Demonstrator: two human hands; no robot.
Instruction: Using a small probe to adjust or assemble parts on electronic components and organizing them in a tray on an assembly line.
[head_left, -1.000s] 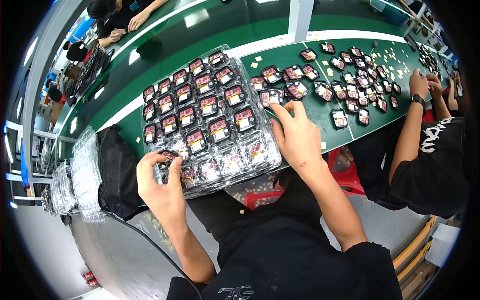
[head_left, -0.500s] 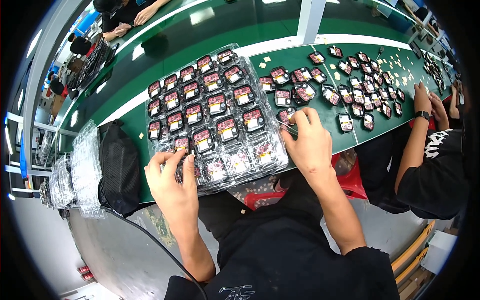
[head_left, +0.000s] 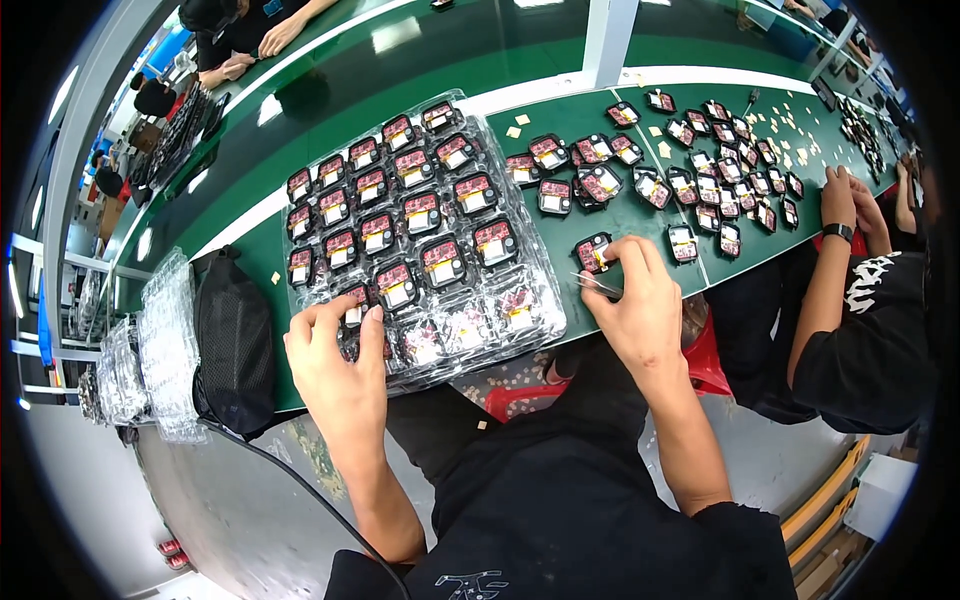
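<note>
My left hand (head_left: pixel 335 370) rests at the near left of a clear plastic tray (head_left: pixel 545 300), fingers bent and thumb apart. Its fingertips touch the edge of a small black-cased module (head_left: pixel 355 303) sitting in a pocket. Several like modules, with red boards, white labels and yellow strips, fill the tray's farther pockets; the near-row pockets hold none. Metal tweezers (head_left: pixel 592 284) are held in my right hand (head_left: pixel 640 310), beyond the tray's right edge. At those fingertips is another module (head_left: pixel 592 253), tilted; whether it is gripped or only touched, I cannot tell.
Many loose modules (head_left: pixel 710 190) lie heaped on the green table (head_left: pixel 640 275) to the right, near scattered beige squares (head_left: pixel 800 140). A black mesh bag (head_left: pixel 235 340) and stacked clear trays (head_left: pixel 170 340) stand left. A co-worker's arm (head_left: pixel 825 270) is at far right.
My right hand has moved slightly right and nearer, away from the tray, with the tweezers. The module at its fingertips now sits apart from the heap. My left hand stays at the tray.
</note>
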